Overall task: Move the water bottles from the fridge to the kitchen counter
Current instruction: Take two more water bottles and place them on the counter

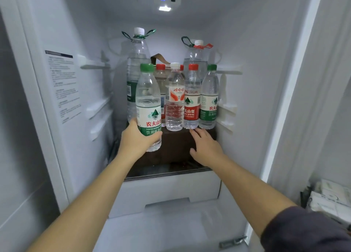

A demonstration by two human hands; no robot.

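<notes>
The fridge (247,80) holds six small bottles (174,99) and two big bottles (137,61) behind them at 12 o'clock. The left hand (136,141) grips one green-cap bottle (148,107) at 9 o'clock of the row. The right hand (206,147), fingers straight and holding nothing, is at 6 o'clock of the red-label bottle (191,107).

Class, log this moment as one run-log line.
left hand: grips green-cap bottle | right hand: open, below red-label bottle | fridge: more bottles inside

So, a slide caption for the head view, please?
Fridge: left hand grips green-capped bottle, open right hand below red-labelled bottle.
</notes>
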